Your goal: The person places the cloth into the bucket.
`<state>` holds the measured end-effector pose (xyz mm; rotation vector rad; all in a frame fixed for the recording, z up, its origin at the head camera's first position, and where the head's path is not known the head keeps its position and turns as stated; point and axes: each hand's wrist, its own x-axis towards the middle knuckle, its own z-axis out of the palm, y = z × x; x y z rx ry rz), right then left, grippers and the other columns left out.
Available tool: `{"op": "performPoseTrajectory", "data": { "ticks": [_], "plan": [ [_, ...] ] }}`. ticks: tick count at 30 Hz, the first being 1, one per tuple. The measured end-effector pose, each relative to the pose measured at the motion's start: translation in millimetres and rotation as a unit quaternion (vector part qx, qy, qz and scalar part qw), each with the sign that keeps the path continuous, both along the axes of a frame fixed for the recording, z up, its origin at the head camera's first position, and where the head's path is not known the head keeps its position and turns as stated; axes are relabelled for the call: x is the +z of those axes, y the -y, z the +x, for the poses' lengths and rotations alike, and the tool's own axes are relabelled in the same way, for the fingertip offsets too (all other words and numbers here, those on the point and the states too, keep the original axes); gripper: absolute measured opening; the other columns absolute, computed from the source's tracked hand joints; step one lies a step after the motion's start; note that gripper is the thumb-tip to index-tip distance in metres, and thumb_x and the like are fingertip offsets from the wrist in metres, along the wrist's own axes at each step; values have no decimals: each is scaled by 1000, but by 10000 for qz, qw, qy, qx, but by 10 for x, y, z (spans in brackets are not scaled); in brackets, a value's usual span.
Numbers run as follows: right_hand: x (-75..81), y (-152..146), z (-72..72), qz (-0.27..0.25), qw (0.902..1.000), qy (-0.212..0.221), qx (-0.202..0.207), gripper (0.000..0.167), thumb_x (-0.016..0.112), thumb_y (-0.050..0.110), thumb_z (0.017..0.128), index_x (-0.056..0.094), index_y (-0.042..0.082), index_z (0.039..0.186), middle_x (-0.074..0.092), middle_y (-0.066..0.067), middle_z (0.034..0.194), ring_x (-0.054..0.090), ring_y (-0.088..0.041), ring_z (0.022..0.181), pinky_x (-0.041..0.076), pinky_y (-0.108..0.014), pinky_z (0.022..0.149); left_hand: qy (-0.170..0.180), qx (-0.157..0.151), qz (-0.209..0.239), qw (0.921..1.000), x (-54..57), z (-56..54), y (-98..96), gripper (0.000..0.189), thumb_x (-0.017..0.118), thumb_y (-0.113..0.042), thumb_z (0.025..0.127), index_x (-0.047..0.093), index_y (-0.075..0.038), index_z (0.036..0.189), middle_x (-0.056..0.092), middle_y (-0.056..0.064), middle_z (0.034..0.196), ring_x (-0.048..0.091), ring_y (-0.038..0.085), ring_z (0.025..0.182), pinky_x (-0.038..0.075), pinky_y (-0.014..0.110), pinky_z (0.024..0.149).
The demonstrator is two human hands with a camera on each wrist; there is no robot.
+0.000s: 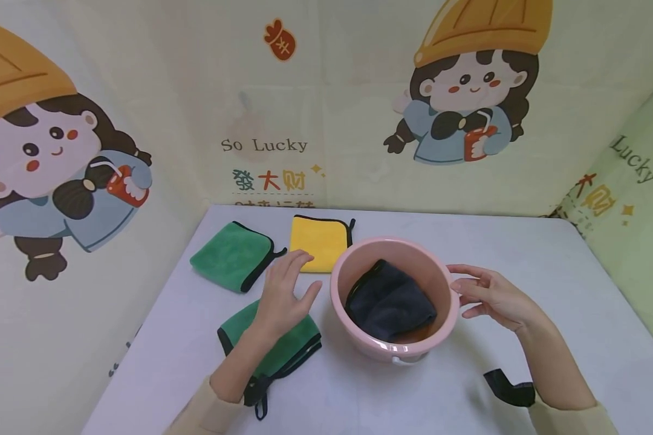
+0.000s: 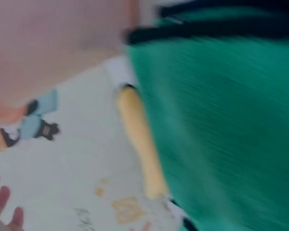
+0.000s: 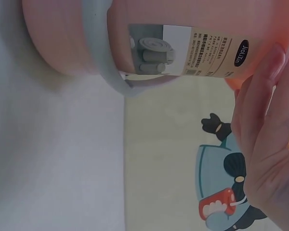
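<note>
A pink bucket [image 1: 394, 350] stands on the table with a dark grey cloth [image 1: 389, 299] crumpled inside. Its white handle hangs down along the side. My right hand [image 1: 495, 296] is at the bucket's right rim, fingertips touching it; the right wrist view shows fairly straight fingers [image 3: 260, 106] against the wall. Over the nearer green cloth [image 1: 299, 335], left of the bucket, my left hand [image 1: 285, 299] hovers with fingers spread and nothing held. That cloth, folded and black-edged, fills much of the blurred left wrist view. Part of it is hidden by the left forearm.
Another green cloth [image 1: 231, 257] lies at the table's back left. Beside it, behind the bucket, is a folded yellow cloth [image 1: 318, 241] with black trim. A printed cartoon backdrop [image 1: 359, 175] rises behind the white table [image 1: 528, 254]. A black strap [image 1: 508, 389] shows at the right wrist.
</note>
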<state>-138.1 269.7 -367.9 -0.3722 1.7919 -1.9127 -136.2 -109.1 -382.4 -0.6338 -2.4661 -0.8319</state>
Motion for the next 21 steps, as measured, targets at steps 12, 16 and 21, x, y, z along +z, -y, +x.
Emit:
{"op": "performPoseTrajectory", "data": {
  "ticks": [12,16,21],
  "plan": [
    [-7,-7,-4,42,10000,11,-57,32,46,2,93,53,24,115,70,-3,89,66,-15,75,54,-28,59,-607,719,-2126,9726,-543,184,451,74,55,-55,70,46,-14,130,42,10,135,35,34,123,23,57,98],
    [-14,-11,-5,80,9999,-6,-72,32,46,2,93,52,24,116,70,-3,89,66,-16,75,54,-28,59,-203,868,-2500,9641,-646,265,549,83,58,-61,66,42,-16,134,40,9,137,32,34,126,20,58,100],
    [-30,-23,-7,71,10000,-29,-58,32,45,2,94,52,25,116,70,-4,90,67,-16,76,54,-28,59,127,772,-2865,9549,-715,331,621,91,61,-67,62,41,-16,135,40,10,138,33,36,126,24,61,98]
  ]
}}
